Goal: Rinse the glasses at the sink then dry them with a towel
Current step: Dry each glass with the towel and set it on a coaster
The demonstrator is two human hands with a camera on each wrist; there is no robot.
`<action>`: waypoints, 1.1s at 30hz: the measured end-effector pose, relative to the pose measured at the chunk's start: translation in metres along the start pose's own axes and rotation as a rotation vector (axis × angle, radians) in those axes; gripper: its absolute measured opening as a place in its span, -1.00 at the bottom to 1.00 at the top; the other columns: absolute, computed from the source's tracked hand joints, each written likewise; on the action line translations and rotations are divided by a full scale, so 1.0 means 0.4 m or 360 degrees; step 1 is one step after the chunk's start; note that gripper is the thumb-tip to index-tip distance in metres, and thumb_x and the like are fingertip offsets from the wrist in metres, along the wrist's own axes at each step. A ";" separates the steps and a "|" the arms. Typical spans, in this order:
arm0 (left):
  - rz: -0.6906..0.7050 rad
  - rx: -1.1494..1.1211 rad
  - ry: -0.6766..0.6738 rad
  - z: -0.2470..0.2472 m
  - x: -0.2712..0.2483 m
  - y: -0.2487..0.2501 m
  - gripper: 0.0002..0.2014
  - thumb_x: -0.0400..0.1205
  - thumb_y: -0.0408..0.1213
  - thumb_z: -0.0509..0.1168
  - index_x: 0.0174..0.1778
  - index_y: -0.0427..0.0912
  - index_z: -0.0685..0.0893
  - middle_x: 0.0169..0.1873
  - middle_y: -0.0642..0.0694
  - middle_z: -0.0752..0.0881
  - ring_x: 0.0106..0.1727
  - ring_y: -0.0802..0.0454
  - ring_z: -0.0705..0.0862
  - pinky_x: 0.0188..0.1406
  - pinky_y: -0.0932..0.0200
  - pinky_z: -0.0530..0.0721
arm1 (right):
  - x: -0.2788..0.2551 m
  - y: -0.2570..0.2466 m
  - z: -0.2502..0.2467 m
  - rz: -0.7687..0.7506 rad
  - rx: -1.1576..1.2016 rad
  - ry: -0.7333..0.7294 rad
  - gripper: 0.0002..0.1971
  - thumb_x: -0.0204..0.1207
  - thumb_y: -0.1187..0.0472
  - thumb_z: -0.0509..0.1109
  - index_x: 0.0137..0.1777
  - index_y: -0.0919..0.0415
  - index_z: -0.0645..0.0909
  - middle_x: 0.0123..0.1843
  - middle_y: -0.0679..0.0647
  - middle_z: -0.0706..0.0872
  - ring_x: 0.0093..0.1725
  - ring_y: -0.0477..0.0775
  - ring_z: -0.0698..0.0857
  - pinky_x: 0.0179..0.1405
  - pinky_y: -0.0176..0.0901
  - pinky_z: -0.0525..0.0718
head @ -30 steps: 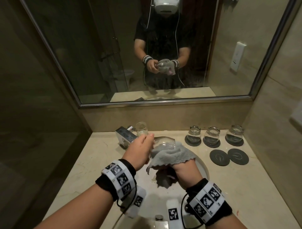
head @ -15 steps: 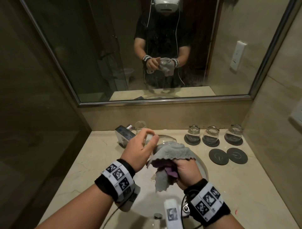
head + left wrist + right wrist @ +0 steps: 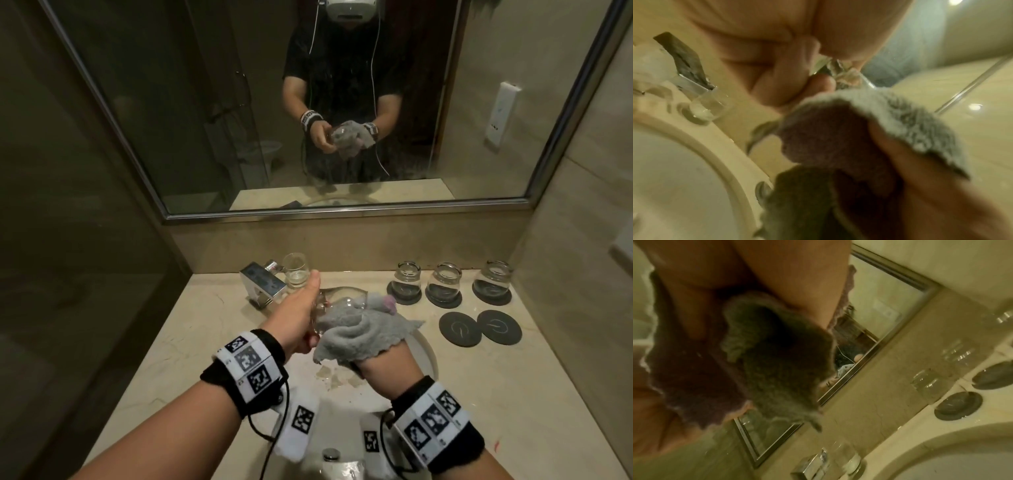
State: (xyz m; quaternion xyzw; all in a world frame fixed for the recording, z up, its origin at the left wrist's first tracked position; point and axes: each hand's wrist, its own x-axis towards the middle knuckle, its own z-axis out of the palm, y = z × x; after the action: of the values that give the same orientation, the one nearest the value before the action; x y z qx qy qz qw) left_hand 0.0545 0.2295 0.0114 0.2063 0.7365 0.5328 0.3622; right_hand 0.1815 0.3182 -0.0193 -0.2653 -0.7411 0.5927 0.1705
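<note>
Over sink (image 3: 432,358), glass (image 3: 339,303) lies sideways, long axis left-right. Left hand (image 3: 296,320): fingers curled round its left end. Right hand (image 3: 385,368): just right of glass, fingers gripping cloth (image 3: 363,330) over other end. Likely next: twist about that axis.

Five dark round coasters (image 3: 404,298) (image 3: 444,301) (image 3: 492,298) (image 3: 460,329) (image 3: 499,327) are lying out. Five clear rounded drinking glasses (image 3: 407,279) (image 3: 445,282) (image 3: 495,277) (image 3: 296,270) (image 3: 337,306) are showing: three sitting on coasters, one standing beside the one square chrome tap (image 3: 262,282), one glass resting in the left hand (image 3: 298,318). One grey fluffy cloth (image 3: 363,337) is hanging.
</note>
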 end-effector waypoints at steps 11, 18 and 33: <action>0.0138 0.0121 0.0071 0.003 0.000 -0.001 -0.45 0.65 0.31 0.01 0.04 -0.12 0.63 -0.24 -0.08 0.69 -0.53 0.08 0.53 -0.68 0.27 0.40 | 0.063 0.074 -0.009 -0.0943 -0.0585 0.0002 -0.72 0.17 0.17 0.48 -0.08 0.16 0.70 -0.18 0.10 0.83 -0.04 -0.01 0.68 -0.12 -0.19 0.72; 0.0994 0.0996 0.0216 -0.008 -0.012 -0.033 -0.59 0.62 0.24 0.02 0.20 0.07 0.49 0.00 0.21 0.59 0.01 0.45 0.54 -0.05 0.54 0.43 | 0.028 0.037 0.008 0.0127 0.1782 -0.0428 -0.67 0.20 0.30 0.56 -0.05 0.44 0.74 -0.14 0.37 0.76 -0.18 0.24 0.77 -0.25 -0.01 0.74; 0.0004 0.0013 0.0190 -0.020 -0.007 0.012 -0.57 0.75 0.09 0.06 0.09 -0.21 0.63 -0.27 -0.13 0.68 -0.66 0.07 0.39 -0.66 0.34 0.22 | 0.009 0.029 -0.052 -0.1185 -0.1398 0.0198 -0.71 0.27 0.14 0.56 -0.03 0.12 0.61 -0.26 0.00 0.83 -0.17 -0.07 0.75 0.04 -0.18 0.48</action>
State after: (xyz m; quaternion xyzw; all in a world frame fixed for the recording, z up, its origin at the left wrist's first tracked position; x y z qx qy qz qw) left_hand 0.0499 0.2240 0.0180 0.1766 0.7586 0.5417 0.3161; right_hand 0.1927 0.3384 -0.0256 -0.0669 -0.9496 0.1129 0.2847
